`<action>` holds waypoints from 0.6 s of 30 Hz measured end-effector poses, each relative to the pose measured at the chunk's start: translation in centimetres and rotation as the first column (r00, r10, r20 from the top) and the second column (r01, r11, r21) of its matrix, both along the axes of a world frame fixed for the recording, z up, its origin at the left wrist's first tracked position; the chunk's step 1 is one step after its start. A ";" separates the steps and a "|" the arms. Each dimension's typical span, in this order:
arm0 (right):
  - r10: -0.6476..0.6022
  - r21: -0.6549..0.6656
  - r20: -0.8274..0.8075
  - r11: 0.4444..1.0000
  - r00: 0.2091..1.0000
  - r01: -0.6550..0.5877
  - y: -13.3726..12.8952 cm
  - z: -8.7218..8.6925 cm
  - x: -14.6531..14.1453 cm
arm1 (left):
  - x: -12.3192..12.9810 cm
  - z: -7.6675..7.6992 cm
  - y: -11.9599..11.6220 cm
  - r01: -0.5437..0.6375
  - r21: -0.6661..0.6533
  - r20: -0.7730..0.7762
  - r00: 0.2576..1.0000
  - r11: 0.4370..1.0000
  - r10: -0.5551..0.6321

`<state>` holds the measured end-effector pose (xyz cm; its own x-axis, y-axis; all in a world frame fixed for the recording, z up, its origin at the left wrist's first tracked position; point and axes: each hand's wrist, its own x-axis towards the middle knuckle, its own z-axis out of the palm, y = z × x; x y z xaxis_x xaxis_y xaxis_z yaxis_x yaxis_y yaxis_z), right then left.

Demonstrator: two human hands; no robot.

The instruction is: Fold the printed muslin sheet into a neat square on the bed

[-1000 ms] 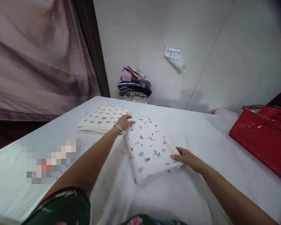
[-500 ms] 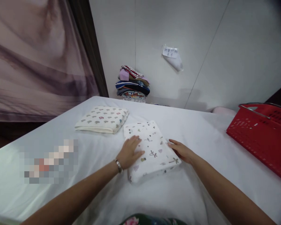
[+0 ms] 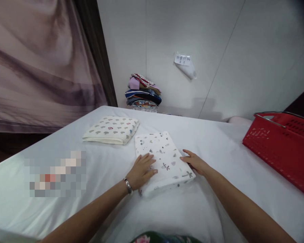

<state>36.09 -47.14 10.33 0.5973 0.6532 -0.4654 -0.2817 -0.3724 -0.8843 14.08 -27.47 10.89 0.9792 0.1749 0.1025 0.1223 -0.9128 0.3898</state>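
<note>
A folded white cloth with palm trees and small prints (image 3: pixel 164 158) lies on the white-covered bed (image 3: pixel 218 141) in front of me. My left hand (image 3: pixel 142 170), with a silver bracelet at the wrist, rests on the cloth's left part, fingers spread. At the right edge of the cloth is my right hand (image 3: pixel 195 162); its thumb side touches the edge and some fingers are hidden beside or under it. Another folded cloth, cream with grey mushroom-like prints (image 3: pixel 114 130), lies farther back to the left.
A red basket with a metal handle (image 3: pixel 281 141) stands at the right. Behind the bed's far edge rises a stack of folded clothes (image 3: pixel 144 92) by the wall. A curtain (image 3: pixel 40 67) hangs at the left. A blurred patch (image 3: pixel 58 172) covers something on the bed's left.
My left hand has slid slightly down over the printed cloth. My right hand has moved slightly left against its edge. The view has shifted a little.
</note>
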 end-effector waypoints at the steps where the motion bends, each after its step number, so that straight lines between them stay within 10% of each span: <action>1: -0.001 -0.023 0.034 1.000 0.999 0.001 0.3 0.1 0.3 | 0.0 0.0 -0.2 -0.016 0.006 0.012 1.000 1.000 0.016; 18: -0.048 -0.073 0.088 0.996 0.995 0.054 9.7 0.1 4.6 | -1.2 -1.2 -2.3 0.073 0.049 0.070 0.995 0.996 -0.077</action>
<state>40.72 -37.45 10.43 0.6689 0.5860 -0.4574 -0.2263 -0.4256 -0.8762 12.91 -29.76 9.70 0.9793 0.0946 0.1788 0.0260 -0.9356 0.3522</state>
